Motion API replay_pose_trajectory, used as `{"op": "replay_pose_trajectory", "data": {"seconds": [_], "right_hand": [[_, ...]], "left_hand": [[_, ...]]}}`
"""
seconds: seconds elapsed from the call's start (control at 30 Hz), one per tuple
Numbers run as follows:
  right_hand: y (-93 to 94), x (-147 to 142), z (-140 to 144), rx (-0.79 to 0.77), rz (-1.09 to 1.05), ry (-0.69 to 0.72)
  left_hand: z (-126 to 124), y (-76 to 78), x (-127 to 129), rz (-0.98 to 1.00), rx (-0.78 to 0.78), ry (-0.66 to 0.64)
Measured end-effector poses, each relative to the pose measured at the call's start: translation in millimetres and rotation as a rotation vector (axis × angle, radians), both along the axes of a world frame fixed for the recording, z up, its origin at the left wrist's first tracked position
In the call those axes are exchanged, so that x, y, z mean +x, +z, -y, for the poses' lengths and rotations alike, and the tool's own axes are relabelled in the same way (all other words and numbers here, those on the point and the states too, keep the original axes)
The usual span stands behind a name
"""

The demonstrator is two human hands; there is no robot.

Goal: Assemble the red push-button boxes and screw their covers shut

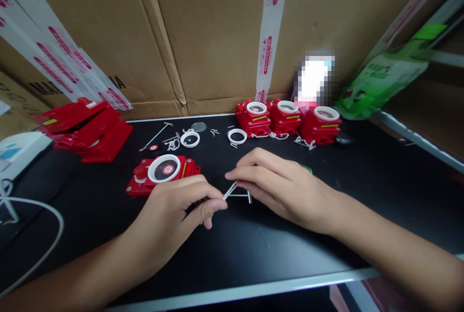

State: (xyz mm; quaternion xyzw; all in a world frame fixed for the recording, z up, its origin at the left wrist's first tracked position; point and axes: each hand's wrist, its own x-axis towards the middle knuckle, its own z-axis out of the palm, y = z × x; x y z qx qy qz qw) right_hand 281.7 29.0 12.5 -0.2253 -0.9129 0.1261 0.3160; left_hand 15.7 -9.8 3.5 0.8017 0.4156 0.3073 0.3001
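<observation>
A short white cord [229,190], drawn tight and looking doubled, runs between my two hands above the black table. Thumb and fingers of my left hand [177,210] are pinched on its lower end. Fingertips of my right hand [286,189] close on the upper end. Just behind the cord is a small T-shaped metal hammer [249,196], its thin rod reaching toward my left fingers; whether they hold it too, I cannot tell. Beyond my left hand lies a red alarm box [136,187] with a white ring [152,169] around its round window.
Several red boxes [322,128] with white rings stand at the back right. Red housings [105,143] are stacked at left. Loose white rings [237,136], a clear disc [199,127], screws and another T-shaped hammer [155,137] lie behind. A green bottle [384,82] leans at right.
</observation>
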Motion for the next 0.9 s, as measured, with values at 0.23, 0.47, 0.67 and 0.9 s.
{"op": "replay_pose_trajectory", "data": {"seconds": [0.23, 0.47, 0.67, 0.9], "right_hand": [[-4.4, -2, -1, -0.034, 0.042, -0.041], [-8.1, -6, -3, -0.186, -0.152, -0.028], [-22.8, -13, -8, -0.097, -0.208, -0.142], [-31.3, -22, -6, -0.146, -0.152, -0.148]], "left_hand": [[-3, 2.2, 2, -0.107, -0.007, -0.059], [-5, -3.6, -2, -0.183, 0.038, -0.116], [-6, 4.3, 0, -0.206, 0.083, -0.123], [-4, 5.7, -2, -0.023, 0.074, 0.008]]}}
